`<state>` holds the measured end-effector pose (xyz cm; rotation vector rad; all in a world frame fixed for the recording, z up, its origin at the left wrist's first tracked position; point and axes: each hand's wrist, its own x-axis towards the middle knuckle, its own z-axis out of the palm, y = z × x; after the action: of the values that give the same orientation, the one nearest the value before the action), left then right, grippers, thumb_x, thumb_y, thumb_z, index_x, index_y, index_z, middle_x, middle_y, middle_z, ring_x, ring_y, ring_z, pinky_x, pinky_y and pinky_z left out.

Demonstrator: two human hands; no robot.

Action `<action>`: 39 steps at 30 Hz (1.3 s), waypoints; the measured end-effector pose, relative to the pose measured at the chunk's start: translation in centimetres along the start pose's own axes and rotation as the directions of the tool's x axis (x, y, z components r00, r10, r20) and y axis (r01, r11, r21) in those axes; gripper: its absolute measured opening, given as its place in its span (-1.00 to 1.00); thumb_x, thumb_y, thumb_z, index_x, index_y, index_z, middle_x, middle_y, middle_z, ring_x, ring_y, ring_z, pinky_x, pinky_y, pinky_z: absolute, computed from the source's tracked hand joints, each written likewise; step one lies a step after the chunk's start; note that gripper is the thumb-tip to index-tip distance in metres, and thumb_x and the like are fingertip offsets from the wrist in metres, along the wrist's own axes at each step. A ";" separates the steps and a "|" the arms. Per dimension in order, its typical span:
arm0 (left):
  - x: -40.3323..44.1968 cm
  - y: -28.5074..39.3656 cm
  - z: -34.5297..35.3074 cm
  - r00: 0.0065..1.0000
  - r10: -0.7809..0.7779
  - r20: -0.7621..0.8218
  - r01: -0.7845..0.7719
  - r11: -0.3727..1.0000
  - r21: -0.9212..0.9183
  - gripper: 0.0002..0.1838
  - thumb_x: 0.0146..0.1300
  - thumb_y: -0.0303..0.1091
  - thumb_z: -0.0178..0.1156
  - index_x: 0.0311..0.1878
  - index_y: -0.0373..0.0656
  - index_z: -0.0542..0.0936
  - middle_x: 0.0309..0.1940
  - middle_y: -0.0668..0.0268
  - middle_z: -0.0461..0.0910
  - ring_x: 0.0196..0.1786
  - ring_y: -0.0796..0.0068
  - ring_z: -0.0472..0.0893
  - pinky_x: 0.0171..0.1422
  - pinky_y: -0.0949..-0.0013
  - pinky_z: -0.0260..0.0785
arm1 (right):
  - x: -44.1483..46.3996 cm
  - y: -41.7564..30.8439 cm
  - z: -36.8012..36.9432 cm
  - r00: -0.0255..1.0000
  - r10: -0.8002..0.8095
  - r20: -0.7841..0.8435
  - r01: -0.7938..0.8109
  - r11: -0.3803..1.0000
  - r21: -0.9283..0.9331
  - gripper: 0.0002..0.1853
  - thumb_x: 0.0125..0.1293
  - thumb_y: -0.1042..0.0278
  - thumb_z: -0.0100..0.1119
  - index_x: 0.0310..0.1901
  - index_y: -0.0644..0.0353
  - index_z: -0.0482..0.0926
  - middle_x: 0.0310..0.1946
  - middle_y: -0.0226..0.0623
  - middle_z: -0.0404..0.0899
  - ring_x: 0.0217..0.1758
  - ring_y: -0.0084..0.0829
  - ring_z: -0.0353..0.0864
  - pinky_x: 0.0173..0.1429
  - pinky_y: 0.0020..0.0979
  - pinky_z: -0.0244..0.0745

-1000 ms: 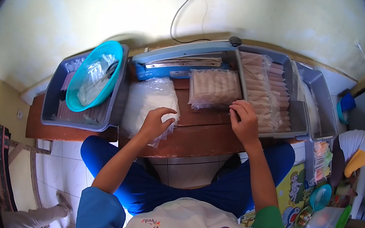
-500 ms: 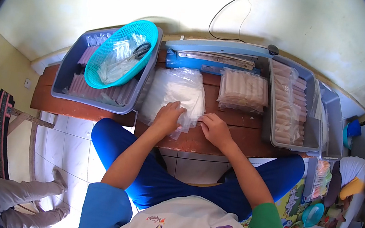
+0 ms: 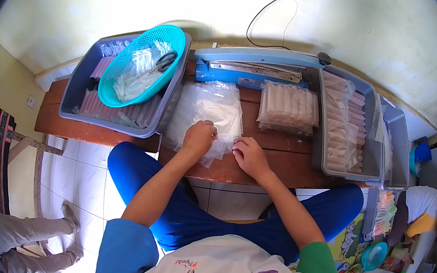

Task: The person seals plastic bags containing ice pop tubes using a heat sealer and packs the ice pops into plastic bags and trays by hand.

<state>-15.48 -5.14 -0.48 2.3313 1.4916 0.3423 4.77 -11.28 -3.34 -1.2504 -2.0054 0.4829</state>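
A stack of clear plastic bags (image 3: 209,102) lies on the brown wooden bench (image 3: 275,169). My left hand (image 3: 200,137) rests on the stack's near part, its fingers curled together on the plastic. At the stack's right corner, my right hand (image 3: 249,156) has thumb and fingertips pinched on a bag's edge. Packs of pinkish-brown rolls in clear plastic (image 3: 289,107) sit to the right of the stack. Behind both is a blue sealer (image 3: 255,69) with its long arm.
At left, a grey tub (image 3: 77,101) of wrapped rolls carries a turquoise basket (image 3: 110,81) with plastic and scissors. More rolls fill a grey tub (image 3: 371,168) at right. A person's legs (image 3: 35,228) show lower left; another person (image 3: 422,205) is far right.
Both hands have come onto the bag stack; my right hand moved left from beside the packed rolls. The view has shifted, and the fingers have closed at the bags.
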 end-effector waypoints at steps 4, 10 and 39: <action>0.3 -0.7 -0.1 0.995 -0.012 -0.095 -0.004 0.986 -0.165 -0.85 0.11 -0.33 0.27 -0.33 -0.21 0.70 -0.24 0.17 0.67 -0.18 0.10 0.63 -0.02 0.16 0.45 | 0.4 -0.6 -0.5 0.998 0.066 0.000 -0.066 0.998 0.026 -0.89 0.09 0.49 0.26 -0.31 0.22 0.59 -0.24 -0.19 0.61 -0.14 -0.12 0.57 0.00 -0.25 0.50; 0.3 -0.1 -1.5 0.982 -0.060 -0.179 0.015 0.970 -0.241 -0.85 0.05 -0.34 0.35 -0.36 -0.21 0.69 -0.38 0.12 0.66 -0.25 0.10 0.65 -0.12 0.18 0.46 | 1.8 -0.3 0.7 0.965 0.255 -0.056 -0.230 0.932 0.279 -0.80 0.19 0.35 0.28 -0.20 0.26 0.60 -0.32 -0.18 0.63 -0.29 -0.30 0.66 -0.19 -0.33 0.56; -0.7 3.0 -1.4 0.932 0.328 -0.155 -0.346 0.933 -0.103 -0.41 -0.10 -0.26 0.47 0.01 -0.12 0.43 0.14 0.17 0.45 0.19 0.13 0.45 0.19 0.17 0.29 | 7.9 1.4 -4.2 0.896 0.441 0.055 -0.293 0.494 0.818 -0.80 0.49 0.40 -0.06 0.01 0.27 0.49 -0.28 -0.28 0.60 -0.12 -0.45 0.66 -0.11 -0.51 0.55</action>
<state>-13.82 -6.69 1.99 2.4969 1.0778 0.6783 6.51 -3.87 1.56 -1.0299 -1.0674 1.3052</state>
